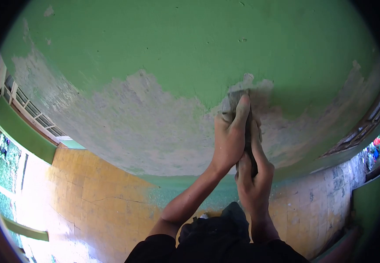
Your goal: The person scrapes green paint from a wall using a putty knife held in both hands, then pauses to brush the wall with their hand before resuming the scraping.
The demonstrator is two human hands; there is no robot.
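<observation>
A scraper [239, 94] with a flat greyish blade and a dark handle is pressed against the wall [190, 44], near the border between green paint and bare, pale plaster [155, 118]. My left hand [230, 142] is closed round the upper part of the scraper, its thumb lying along the tool near the blade. Lower down, my right hand [255, 175] wraps the handle. Both hands are close together, and some fingers are hidden behind the tool.
Below the wall lies a yellow tiled floor [98, 188], with greenish dust [177, 197] along the wall's foot. Windows with bars [39, 116] appear at the left, and another window frame [360, 131] at the right. A green ledge [23, 131] stands at the left.
</observation>
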